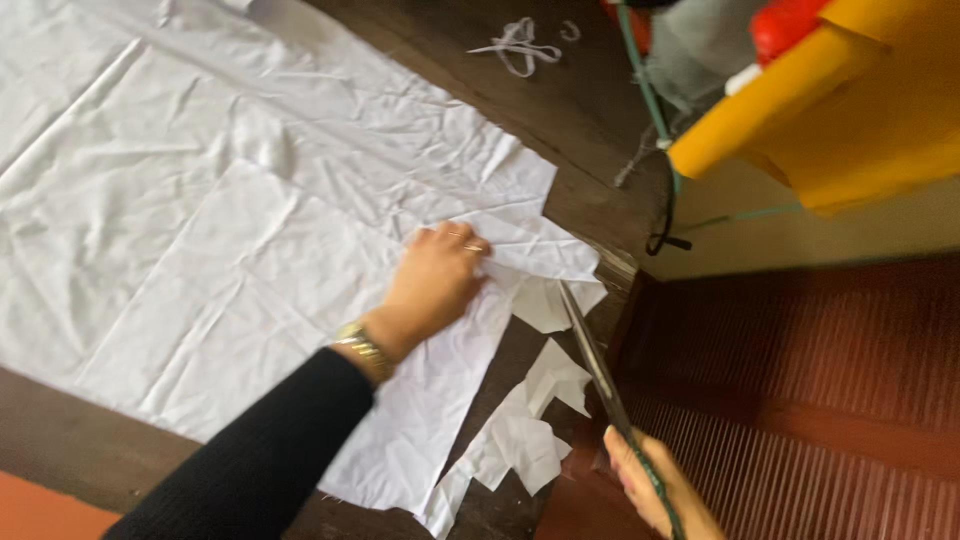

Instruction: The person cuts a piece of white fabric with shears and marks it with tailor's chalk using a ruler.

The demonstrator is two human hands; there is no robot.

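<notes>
White fabric (200, 200) lies spread and creased over a dark wooden table (560, 110). My left hand (435, 280) presses flat on the cloth near its right edge, fingers together, a ring on one finger and a gold watch on the wrist, black sleeve behind. My right hand (655, 485) at the lower right grips a pair of long scissors (595, 360), whose blades point up toward the cloth's cut edge just right of my left hand. Cut white scraps (525, 430) lie beside the blades near the table's right edge.
Thin white strips (520, 45) lie at the table's far side. A yellow and red object (840, 110) with a green cord (645, 90) hangs at the upper right. Reddish ribbed flooring (820, 400) lies beyond the table's right edge.
</notes>
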